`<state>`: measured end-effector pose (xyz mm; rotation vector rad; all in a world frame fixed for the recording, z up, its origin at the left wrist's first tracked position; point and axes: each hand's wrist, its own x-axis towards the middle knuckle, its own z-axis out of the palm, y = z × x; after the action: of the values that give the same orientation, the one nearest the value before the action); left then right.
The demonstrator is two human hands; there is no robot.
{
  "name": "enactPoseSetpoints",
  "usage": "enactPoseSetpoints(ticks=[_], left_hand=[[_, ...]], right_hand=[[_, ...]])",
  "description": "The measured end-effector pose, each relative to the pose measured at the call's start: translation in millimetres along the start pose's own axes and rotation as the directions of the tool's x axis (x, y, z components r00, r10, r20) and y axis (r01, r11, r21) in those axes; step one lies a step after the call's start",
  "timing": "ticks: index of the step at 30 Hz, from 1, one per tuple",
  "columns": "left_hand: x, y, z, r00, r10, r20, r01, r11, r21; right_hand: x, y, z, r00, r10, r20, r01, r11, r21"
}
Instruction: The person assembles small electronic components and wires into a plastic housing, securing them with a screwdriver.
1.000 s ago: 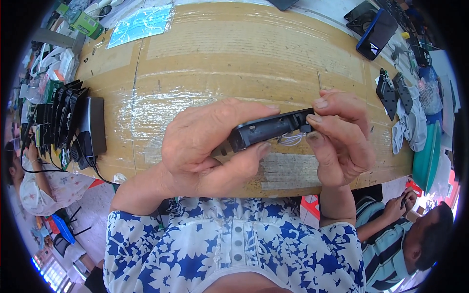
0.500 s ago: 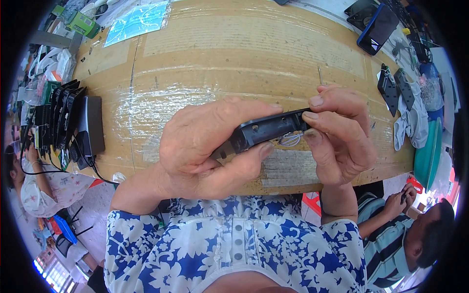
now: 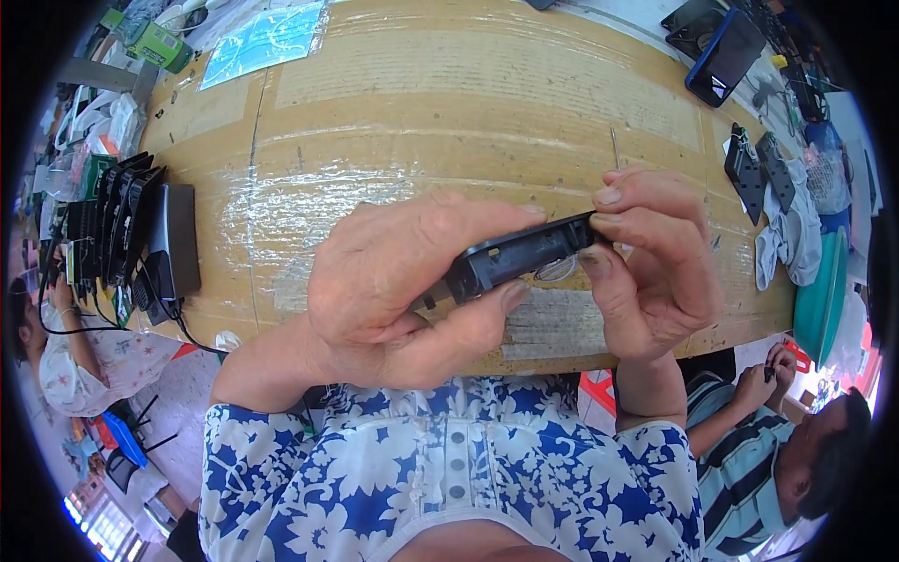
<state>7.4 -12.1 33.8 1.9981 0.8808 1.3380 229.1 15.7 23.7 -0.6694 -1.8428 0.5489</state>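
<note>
A black plastic housing (image 3: 524, 251) is held above the table between my two hands, slanting up toward the right. It is long and narrow, with small holes along the side facing me. My left hand (image 3: 403, 281) grips its left part, fingers over the far edge and thumb along the near edge. At its right end, the fingertips and thumb of my right hand (image 3: 655, 253) pinch the corner; whether a small part sits in that pinch is hidden. Below the housing shows a loop of thin pale wire (image 3: 557, 270).
Several black housings (image 3: 126, 220) stand stacked at the left with cables. Black parts (image 3: 744, 173) and a white cloth lie at the right edge, near a green basin (image 3: 820, 295). A phone (image 3: 724, 56) and a blue mask (image 3: 262, 45) are farther back. A person (image 3: 768, 450) works at right.
The housing has tilted slightly and shifted a little down, both hands moving with it. My right fingertips have shifted slightly at its right end.
</note>
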Motion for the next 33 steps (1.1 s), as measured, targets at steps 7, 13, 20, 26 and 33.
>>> enactPoseSetpoints(ticks=[7, 13, 20, 26, 33], left_hand=[[0, 3, 0, 1.0, -0.005, 0.026, 0.004, 1.0, 0.017], [1, 0, 0, 1.0, 0.017, 0.001, -0.017, 1.0, 0.01], [-1, 5, -4, 0.992, -0.087, 0.087, 0.084, 0.996, 0.03], [2, -1, 0, 1.0, 0.008, 0.003, -0.008, 1.0, 0.026], [0, -2, 1, 1.0, 0.004, -0.027, -0.005, 1.0, -0.014]], right_hand=[[1, 5, -3, 0.999, -0.047, -0.01, 0.047, 0.997, 0.059], [2, 5, -3, 0.999, -0.038, 0.001, 0.037, 0.996, 0.084], [2, 3, -5, 0.999, -0.042, 0.015, 0.042, 0.998, 0.043], [1, 4, -8, 0.995, 0.041, 0.096, -0.046, 0.998, 0.05], [4, 7, -5, 0.999, 0.026, 0.031, -0.031, 0.987, 0.156]])
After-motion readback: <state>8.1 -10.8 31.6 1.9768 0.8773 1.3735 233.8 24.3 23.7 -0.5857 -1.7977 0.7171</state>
